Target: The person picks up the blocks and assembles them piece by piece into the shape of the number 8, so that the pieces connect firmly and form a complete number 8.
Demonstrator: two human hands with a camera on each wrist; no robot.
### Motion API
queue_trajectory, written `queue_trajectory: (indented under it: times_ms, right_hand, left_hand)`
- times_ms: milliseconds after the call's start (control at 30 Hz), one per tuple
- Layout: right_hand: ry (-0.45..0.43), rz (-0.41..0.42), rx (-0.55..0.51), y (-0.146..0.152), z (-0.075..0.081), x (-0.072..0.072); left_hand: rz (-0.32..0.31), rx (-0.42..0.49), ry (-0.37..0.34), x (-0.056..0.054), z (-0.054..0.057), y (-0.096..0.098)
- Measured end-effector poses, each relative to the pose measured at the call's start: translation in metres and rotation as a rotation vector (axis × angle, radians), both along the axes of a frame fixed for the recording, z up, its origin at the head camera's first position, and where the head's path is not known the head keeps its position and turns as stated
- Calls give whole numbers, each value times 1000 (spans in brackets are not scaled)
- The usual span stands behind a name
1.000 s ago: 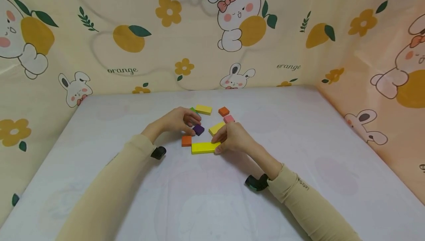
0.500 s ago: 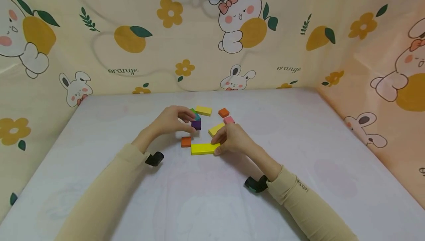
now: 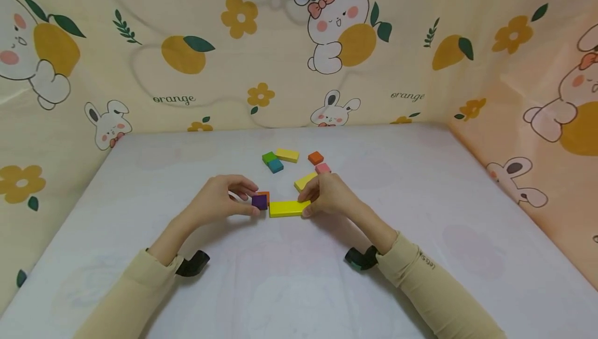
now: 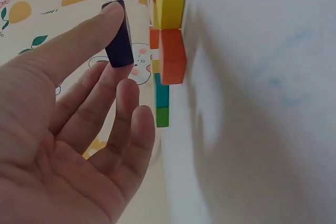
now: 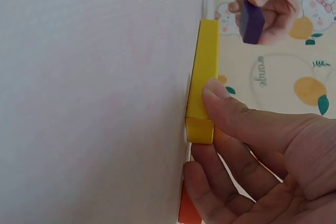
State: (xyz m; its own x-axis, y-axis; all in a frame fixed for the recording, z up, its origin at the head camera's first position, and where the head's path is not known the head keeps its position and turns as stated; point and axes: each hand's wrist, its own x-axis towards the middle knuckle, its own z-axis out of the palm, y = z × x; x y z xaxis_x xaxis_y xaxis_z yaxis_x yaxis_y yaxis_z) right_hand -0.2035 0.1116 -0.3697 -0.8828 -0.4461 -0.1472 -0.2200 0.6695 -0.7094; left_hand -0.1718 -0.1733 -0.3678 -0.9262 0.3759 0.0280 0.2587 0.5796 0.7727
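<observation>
My left hand (image 3: 218,199) pinches a small purple block (image 3: 259,202) between thumb and fingers. In the left wrist view the purple block (image 4: 119,43) is raised off the table, beside an orange block (image 4: 172,57). That orange block (image 3: 266,194) is partly hidden behind it in the head view and adjoins the left end of a long yellow block (image 3: 286,208). My right hand (image 3: 333,193) grips the right end of this yellow block, thumb on the near side; in the right wrist view the yellow block (image 5: 205,72) lies along the table.
Farther back lie a green block (image 3: 269,158), a teal block (image 3: 275,166) and a pale yellow block (image 3: 287,155). Another orange block (image 3: 315,158), a pink block (image 3: 322,167) and a second yellow block (image 3: 304,181) sit behind my right hand. A patterned cloth (image 3: 280,32) backs the white table (image 3: 280,287).
My left hand has brought the purple block nearer and to the left, from beside the teal block to the orange one. My right hand has stayed on the long yellow block.
</observation>
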Motion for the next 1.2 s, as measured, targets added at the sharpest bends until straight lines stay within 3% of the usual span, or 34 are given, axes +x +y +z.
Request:
queue_trajectory:
  times_ms: [267, 433, 667, 1200]
  right_hand:
    - [-24, -8, -7, -1, 0, 2]
    - [-21, 1, -8, -2, -1, 2]
    - [1, 7, -5, -3, 2, 1]
    - [-10, 14, -12, 0, 2, 0]
  left_hand:
    - [-43, 20, -122, 9, -12, 0]
    - [-76, -1, -156, 11, -15, 2]
    - [-90, -63, -171, 10, -14, 6]
    - [-60, -33, -188, 8, -19, 11]
